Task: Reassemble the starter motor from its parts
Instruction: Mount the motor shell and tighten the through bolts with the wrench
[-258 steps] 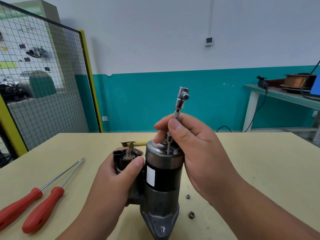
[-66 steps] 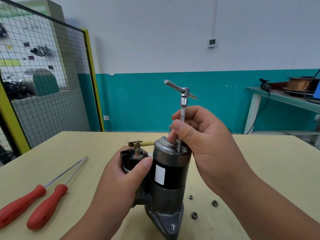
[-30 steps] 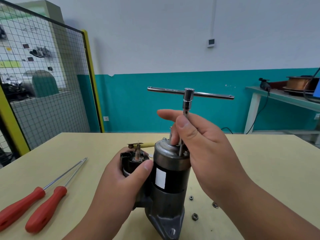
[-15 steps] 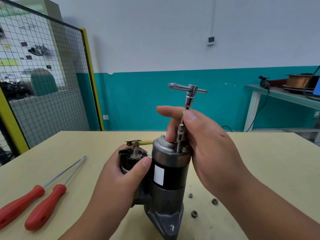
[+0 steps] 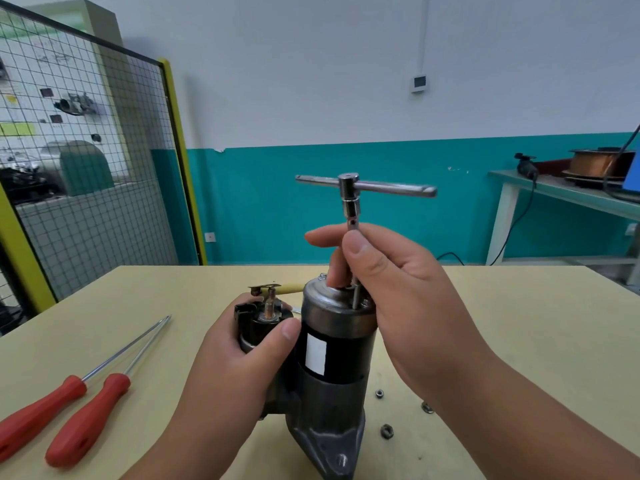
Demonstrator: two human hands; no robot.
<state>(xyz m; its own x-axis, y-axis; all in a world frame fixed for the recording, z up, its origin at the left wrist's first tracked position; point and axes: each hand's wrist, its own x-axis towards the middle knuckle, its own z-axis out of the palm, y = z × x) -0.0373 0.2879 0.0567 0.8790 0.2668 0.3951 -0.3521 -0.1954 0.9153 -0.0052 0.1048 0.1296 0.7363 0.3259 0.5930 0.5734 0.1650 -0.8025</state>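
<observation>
On the tabletop (image 5: pixel 519 327) my left hand (image 5: pixel 235 362) grips the starter motor (image 5: pixel 334 344), right hand (image 5: pixel 408 299) fingers (image 5: pixel 363 258) pinching the T-handle wrench (image 5: pixel 349 192). I'm running down an end-cap bolt, I judge; next, firm crossbar (image 5: pixel 398 189) turns.

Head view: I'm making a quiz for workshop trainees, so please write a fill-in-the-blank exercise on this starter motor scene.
The right hand pinches the shaft of a ____-handle wrench.
The left hand grips the starter motor, whose rectangular label is ____.
The two screwdrivers have ____ handles.
____ loose nuts lie right of the starter motor.
Missing: T; white; red; three.
</observation>
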